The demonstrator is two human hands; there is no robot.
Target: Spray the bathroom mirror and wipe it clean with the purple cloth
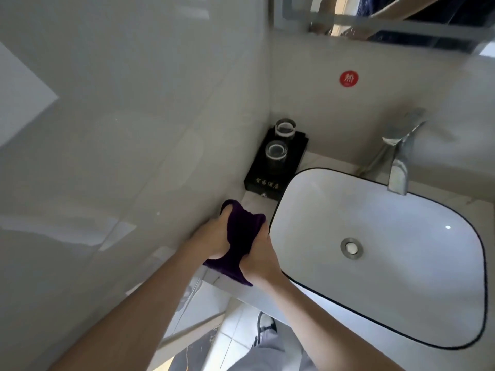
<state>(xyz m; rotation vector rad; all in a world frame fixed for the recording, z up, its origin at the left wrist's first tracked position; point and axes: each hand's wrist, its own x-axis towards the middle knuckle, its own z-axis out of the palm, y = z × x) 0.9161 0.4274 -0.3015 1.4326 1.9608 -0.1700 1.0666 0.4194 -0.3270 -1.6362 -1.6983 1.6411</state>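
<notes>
The purple cloth (240,236) is bunched between both my hands, just above the counter left of the sink. My left hand (213,238) grips its left side and my right hand (261,257) grips its right side. One corner of the cloth hangs down over the counter's front edge. The mirror (388,20) shows only as a strip at the top right, with my arms reflected in it. No spray bottle is in view.
A white basin (388,303) with a dark rim fills the right, a chrome tap (400,162) behind it. A black tray (267,180) with two glasses stands in the corner. A tiled wall runs along the left. A red round sticker (349,78) is on the back wall.
</notes>
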